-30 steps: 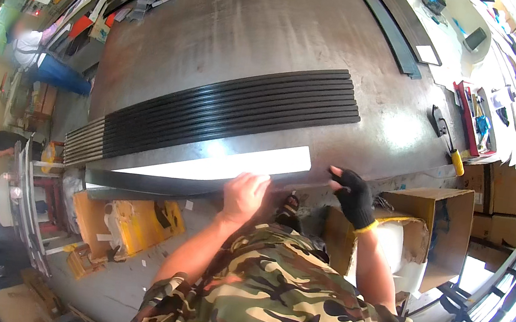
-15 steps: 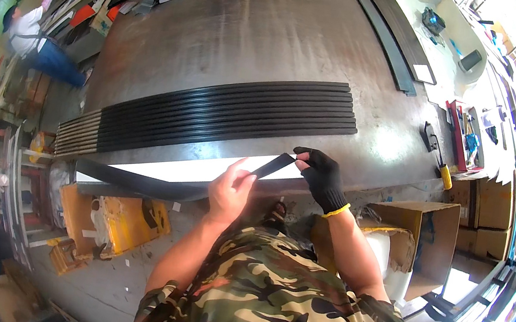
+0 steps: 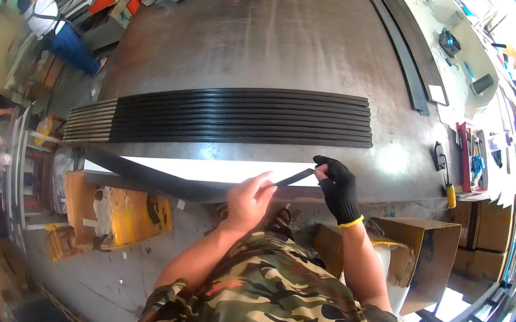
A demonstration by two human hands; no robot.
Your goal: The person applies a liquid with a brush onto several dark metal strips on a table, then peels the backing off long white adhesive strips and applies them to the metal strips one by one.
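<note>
My bare left hand (image 3: 247,205) is closed on a long black flexible strip (image 3: 295,178) near the table's front edge. To its right, my right hand (image 3: 339,190), in a black fingerless glove with a yellow cuff, pinches the end of that strip. The short piece between the hands is stretched and slants up to the right. From my left hand the strip sags leftward in front of a long white strip (image 3: 205,168) along the table edge. Beyond it, several dark ribbed bars (image 3: 244,117) lie side by side, their left ends paler.
Long dark profiles (image 3: 408,57) lie along the right of the metal table (image 3: 268,32). A red tool tray (image 3: 467,156) and a yellow-handled tool (image 3: 449,193) sit at the right. Cardboard boxes (image 3: 418,229) stand below the front edge. Two people (image 3: 61,24) are at the far left.
The whole scene has shifted right and slightly down in the picture. Between my hands the strip now shows narrower, as if turned more edge-on. Both hands keep hold of it.
</note>
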